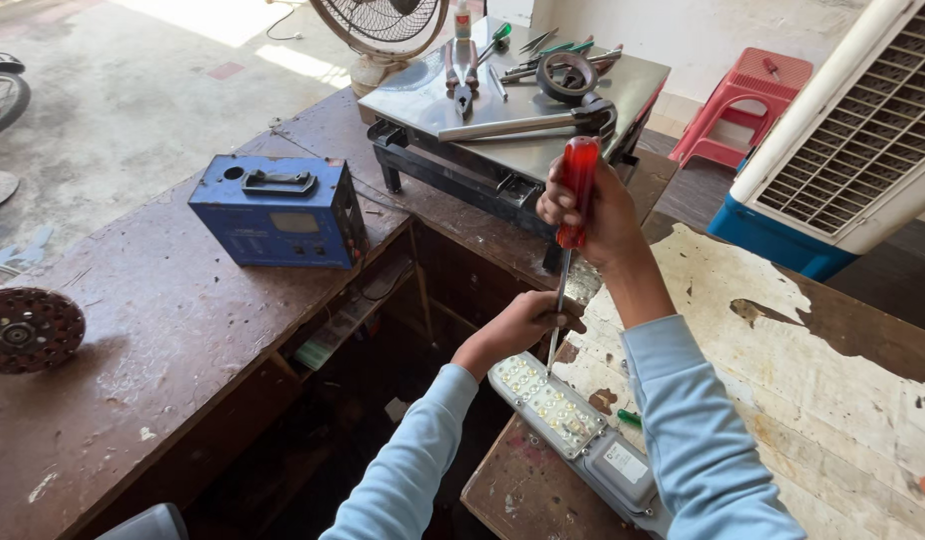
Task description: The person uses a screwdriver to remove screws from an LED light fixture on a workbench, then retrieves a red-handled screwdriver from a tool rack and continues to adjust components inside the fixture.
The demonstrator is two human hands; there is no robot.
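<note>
Screwdriver (573, 215) gripped in right hand (595, 205), left hand (528, 322) fingers pinching its shaft.

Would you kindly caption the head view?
Right hand drives a red-handled screwdriver into an LED lamp; left hand steadies it.

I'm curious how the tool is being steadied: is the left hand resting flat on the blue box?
No: the left hand pinches the shaft of the red-handled screwdriver above the LED lamp panel, apart from the blue box.

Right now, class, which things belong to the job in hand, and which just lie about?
In use:
- red-handled screwdriver, gripped by right hand
- LED lamp panel
- left hand, steadying the shaft

Lying about:
- blue box
- pliers
- fan
- red stool
</note>
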